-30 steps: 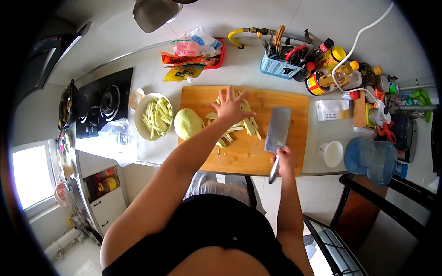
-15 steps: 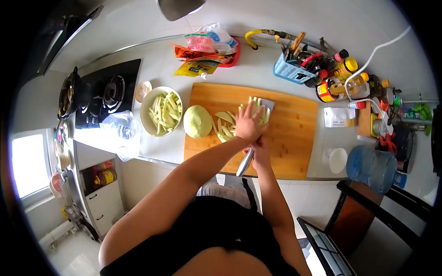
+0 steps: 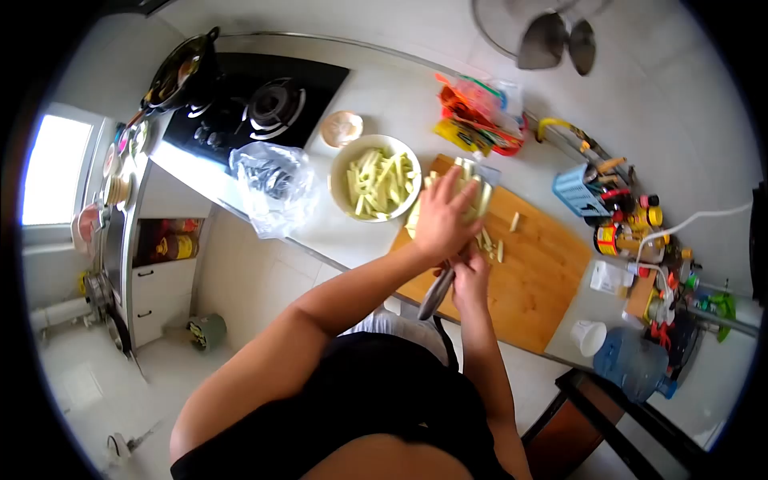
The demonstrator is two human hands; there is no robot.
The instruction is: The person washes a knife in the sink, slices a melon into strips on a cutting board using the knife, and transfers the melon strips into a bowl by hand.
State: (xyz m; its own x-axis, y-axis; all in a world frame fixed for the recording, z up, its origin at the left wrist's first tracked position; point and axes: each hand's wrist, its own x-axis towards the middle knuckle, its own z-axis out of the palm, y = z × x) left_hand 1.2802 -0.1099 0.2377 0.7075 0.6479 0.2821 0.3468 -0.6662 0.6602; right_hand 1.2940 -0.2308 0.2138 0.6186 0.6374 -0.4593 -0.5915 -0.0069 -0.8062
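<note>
My left hand (image 3: pixel 450 218) lies with spread fingers over a pile of pale green vegetable strips (image 3: pixel 485 200), pressing them onto a wide knife blade (image 3: pixel 486 173). My right hand (image 3: pixel 472 278) is closed around the knife near the base of its metal handle (image 3: pixel 436 294), which points back toward my body. Under both hands is the wooden cutting board (image 3: pixel 536 276), where a few loose strips (image 3: pixel 500 250) lie. Left of my hand, a white bowl (image 3: pixel 334 180) holds more cut strips (image 3: pixel 380 184). A pale green edge of the peeled vegetable (image 3: pixel 413 220) shows beside my left hand; the rest is hidden.
A clear plastic bag (image 3: pixel 274 188) and a small dish (image 3: pixel 342 128) sit between bowl and black stove (image 3: pixel 264 92). Behind the board are packets in a red basket (image 3: pixel 488 120). A blue utensil basket (image 3: pixel 578 192), bottles (image 3: pixel 640 228) and a white cup (image 3: pixel 590 338) stand to the right.
My view has swung left. My hands, with the knife and strips, have moved left across the board toward the bowl, uncovering loose strips on the board.
</note>
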